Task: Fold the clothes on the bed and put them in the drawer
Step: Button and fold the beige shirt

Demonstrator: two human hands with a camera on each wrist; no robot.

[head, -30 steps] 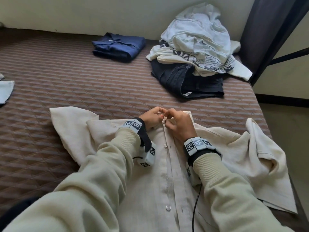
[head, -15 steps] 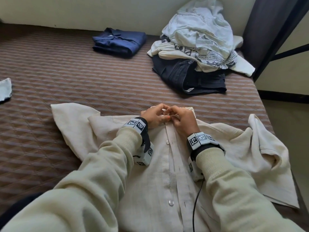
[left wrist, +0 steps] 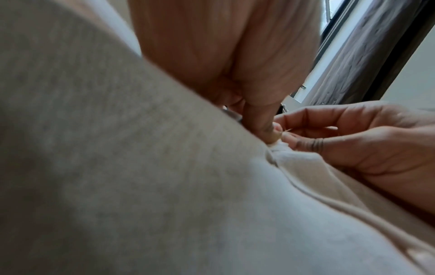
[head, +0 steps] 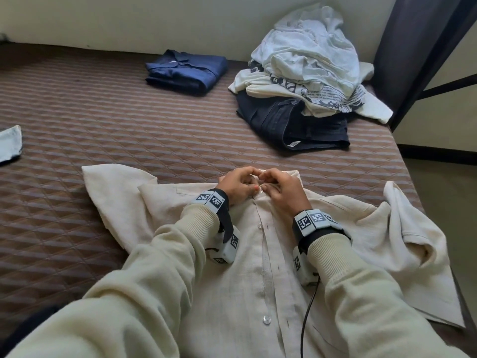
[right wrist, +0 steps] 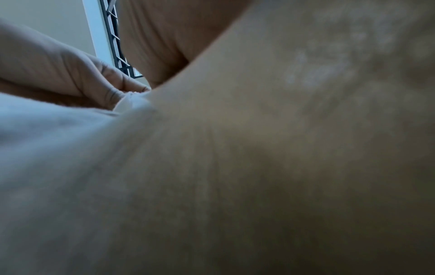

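Far left edge of head view: scrap of pale blue cloth [head: 9,142] on brown quilted striped bed [head: 103,130], folded or not can't tell. Upper centre: dark blue shirt [head: 187,71], already folded flat, so one item done. Lower centre: cream button-front shirt [head: 260,280] spread face up, sleeves splayed to both sides, not folded yet. Left hand [head: 238,186] at the collar, thumb and fingers curled, pinching the placket by the top button [head: 260,191]. Right hand [head: 285,193] touching it from the other side, fingers curled, pinching the opposite edge; wrist views confirm both fingertip pinches on cream fabric. Looks like top button being fastened, i.e. prep before folding. Lower buttons appear undone, not certain. Upper right: unsorted heap of white and printed tops [head: 309,63] over dark navy garment [head: 291,125], all left to do. Drawer not in view; nothing seen put away. Est. early in task: approx. one folded, one in hand, pile pending.
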